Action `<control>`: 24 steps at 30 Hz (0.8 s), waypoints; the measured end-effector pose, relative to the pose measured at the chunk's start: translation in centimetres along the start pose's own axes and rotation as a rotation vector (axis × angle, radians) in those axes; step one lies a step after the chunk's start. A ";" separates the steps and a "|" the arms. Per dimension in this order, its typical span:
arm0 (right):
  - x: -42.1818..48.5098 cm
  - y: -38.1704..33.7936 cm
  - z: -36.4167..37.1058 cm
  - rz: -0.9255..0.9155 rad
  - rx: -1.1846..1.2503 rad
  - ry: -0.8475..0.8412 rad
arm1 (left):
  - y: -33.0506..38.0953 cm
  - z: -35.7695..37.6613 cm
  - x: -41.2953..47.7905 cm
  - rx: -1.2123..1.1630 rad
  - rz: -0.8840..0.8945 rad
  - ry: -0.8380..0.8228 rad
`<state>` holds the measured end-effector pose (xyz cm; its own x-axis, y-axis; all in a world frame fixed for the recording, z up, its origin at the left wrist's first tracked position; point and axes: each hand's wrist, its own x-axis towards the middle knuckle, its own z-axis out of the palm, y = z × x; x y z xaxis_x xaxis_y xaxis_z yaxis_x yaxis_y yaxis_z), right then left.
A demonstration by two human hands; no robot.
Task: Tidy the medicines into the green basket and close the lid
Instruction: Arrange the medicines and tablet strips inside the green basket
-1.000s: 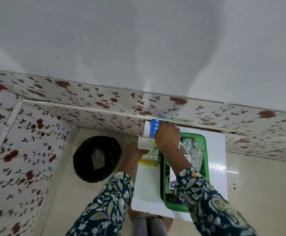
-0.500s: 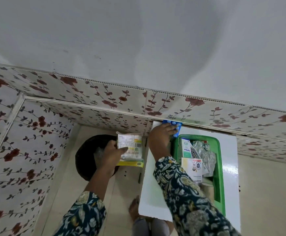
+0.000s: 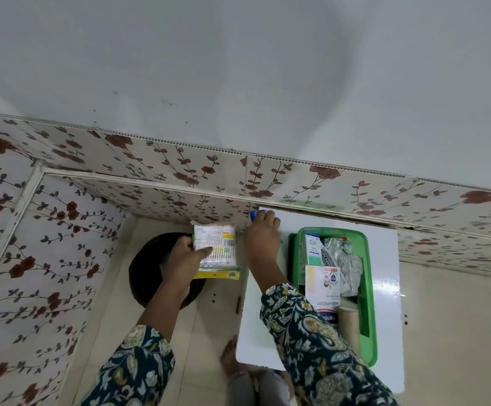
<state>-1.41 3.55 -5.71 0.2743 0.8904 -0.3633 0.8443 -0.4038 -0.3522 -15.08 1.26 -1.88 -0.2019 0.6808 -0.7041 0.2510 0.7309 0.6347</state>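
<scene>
Left hand point(image 3: 184, 259) is pinching a stack of flat medicine packets point(image 3: 216, 250), thumb across the printed face and the other digits hidden behind, holding it out in the air to the left of the counter point(image 3: 264, 332), above the floor and a dark round bin point(image 3: 147, 268). Right hand point(image 3: 260, 241) is curled down over a blue blister strip point(image 3: 257, 213) at the far edge of the counter, just beyond and left of the green basket point(image 3: 370, 303); only a blue corner peeks out past the knuckles, so whether it is truly gripped or merely pressed I cannot tell.

The basket sits just to the right of the right hand, well to the right of the left, already carrying a green-and-white carton point(image 3: 313, 250), a plaster box point(image 3: 323, 285) and crinkled foil strips point(image 3: 345, 259). No lid shows in this view.

To do this well, I reckon the blue strip wants sliding clear of the wall edge before lifting, then laying flat on the boxes. The packets should cross over the counter with the grip kept firm, or the loose yellow-edged one point(image 3: 217, 273) at the bottom could slip toward the bin.

The packet stack is held with its long axis running away from the person, the yellow edge nearest. The basket's long axis runs the same way, so the packets could go in lengthwise without turning.
</scene>
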 end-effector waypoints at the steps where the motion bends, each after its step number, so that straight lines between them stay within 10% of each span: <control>1: -0.2 0.0 -0.8 -0.029 0.029 0.013 | 0.4 0.0 -0.5 0.008 -0.004 0.006; 13: -6.4 13.6 -12.3 0.487 0.699 0.180 | 6.1 7.7 -8.8 0.111 0.093 -0.140; 24: -10.0 15.8 -11.4 0.326 0.563 0.201 | 2.8 14.8 -12.0 0.307 0.055 -0.208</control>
<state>14.42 -9.34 2.15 0.6003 0.7046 -0.3784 0.3511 -0.6572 -0.6669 2.02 -5.63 3.63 0.0087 0.6712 -0.7412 0.5348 0.6232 0.5706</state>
